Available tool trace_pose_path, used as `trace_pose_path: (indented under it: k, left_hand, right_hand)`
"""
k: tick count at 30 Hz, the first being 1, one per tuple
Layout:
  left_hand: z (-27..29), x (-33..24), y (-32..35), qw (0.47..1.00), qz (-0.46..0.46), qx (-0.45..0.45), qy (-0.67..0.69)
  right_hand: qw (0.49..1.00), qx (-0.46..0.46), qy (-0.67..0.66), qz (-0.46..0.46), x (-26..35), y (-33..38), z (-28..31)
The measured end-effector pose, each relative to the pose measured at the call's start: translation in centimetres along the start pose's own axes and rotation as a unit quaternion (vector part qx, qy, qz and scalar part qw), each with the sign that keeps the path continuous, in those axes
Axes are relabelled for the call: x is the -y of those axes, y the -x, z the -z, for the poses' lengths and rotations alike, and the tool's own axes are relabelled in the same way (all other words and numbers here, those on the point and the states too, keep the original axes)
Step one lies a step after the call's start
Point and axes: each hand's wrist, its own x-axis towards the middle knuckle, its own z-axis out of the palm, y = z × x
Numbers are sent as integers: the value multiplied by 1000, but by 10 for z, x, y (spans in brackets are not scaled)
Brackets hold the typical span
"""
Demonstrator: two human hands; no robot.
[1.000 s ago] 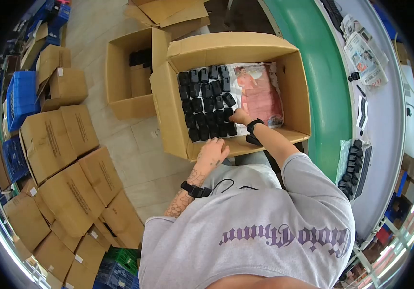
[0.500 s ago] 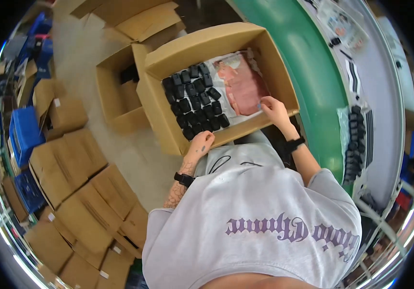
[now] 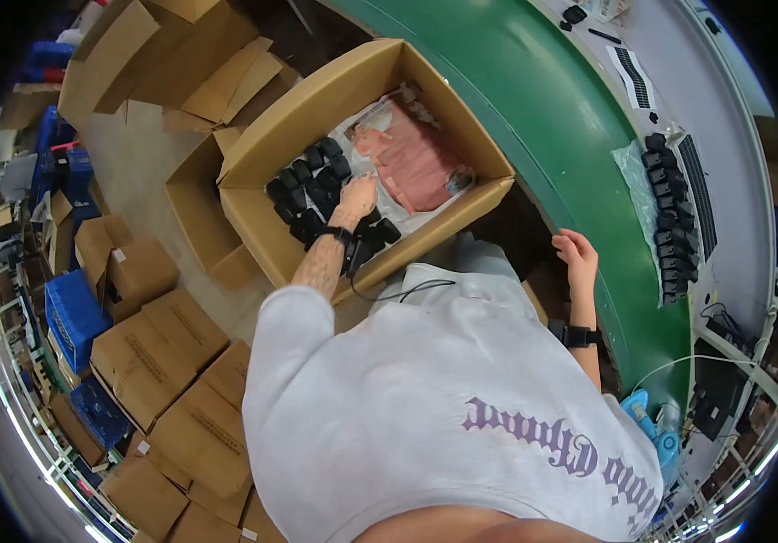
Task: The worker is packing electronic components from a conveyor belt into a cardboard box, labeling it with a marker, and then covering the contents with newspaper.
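Note:
An open cardboard box (image 3: 267,252) stands tilted before me. Rows of small black plastic parts (image 3: 303,170) fill its left side. On its right side lies a pink printed sheet (image 3: 420,161) with clear film about it. My left hand (image 3: 359,194) is inside the box, palm down over the black parts next to the sheet; its fingers point down and are mostly hidden. My right hand (image 3: 577,260) is outside the box, near the edge of the green surface, with fingers loosely bent and apart and nothing seen in them.
A green belt-like surface (image 3: 534,118) curves along the right. On the grey bench (image 3: 692,81) beyond lies a row of black parts (image 3: 669,222) on clear plastic. Closed cartons (image 3: 158,357) and a blue crate (image 3: 76,317) are stacked at left. An open carton (image 3: 194,204) adjoins the box.
My left hand has moved from the box's near rim in over the black parts. My right hand has left the box and moved right toward the green surface. The whole view has shifted.

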Motion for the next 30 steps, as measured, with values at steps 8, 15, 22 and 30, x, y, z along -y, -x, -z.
trace_pose_path:
  k: [8,15,22,30]
  left_hand:
    - [-16,-11,-3,983,110,108,-98]
    - [-14,4,-15,986,5,121,-114]
    - [84,-72,-52,965,24,-84,248]
    - [159,-381,-152,922,-254,0,294]
  right_hand:
    - [990,-131,-2,-51,-44,37,137]
    - [972,-200,-84,-92,-66,82,131]
    - [948,-270,-144,-93,-99,116,114]
    - [897,-437,-6,-64,-154,95,235]
